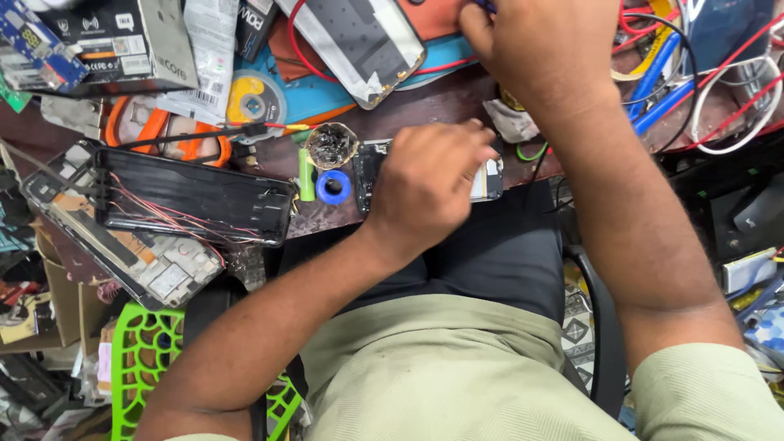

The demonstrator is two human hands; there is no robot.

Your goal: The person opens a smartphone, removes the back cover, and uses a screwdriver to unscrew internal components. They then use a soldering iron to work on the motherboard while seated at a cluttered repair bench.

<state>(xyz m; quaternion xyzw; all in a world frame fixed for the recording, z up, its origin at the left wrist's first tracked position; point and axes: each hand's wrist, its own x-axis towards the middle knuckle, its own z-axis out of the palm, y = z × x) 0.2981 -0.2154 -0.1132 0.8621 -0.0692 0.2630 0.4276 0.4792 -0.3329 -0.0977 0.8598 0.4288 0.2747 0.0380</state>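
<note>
Leftmost, resting on the counter [457,102]: an opened black phone back shell [192,196] with thin red wires, apart from both hands. Further right, a green cylinder [306,174], a tin of steel wool [331,145] and a blue ring [333,187], just beside the small opened phone [366,167]. Lying across the counter edge, long axis left to right, directly under the left hand [425,192]; only its two ends visible, at the left and at the right [488,178]. Left fingers [465,139] curled down and pressed onto the phone, pinning it. Farther right and farther from the body, the right hand [543,41], fingers bunched at the top edge, pinching something dark, too cropped to identify. Left hand clearly nearer the phone.
</note>
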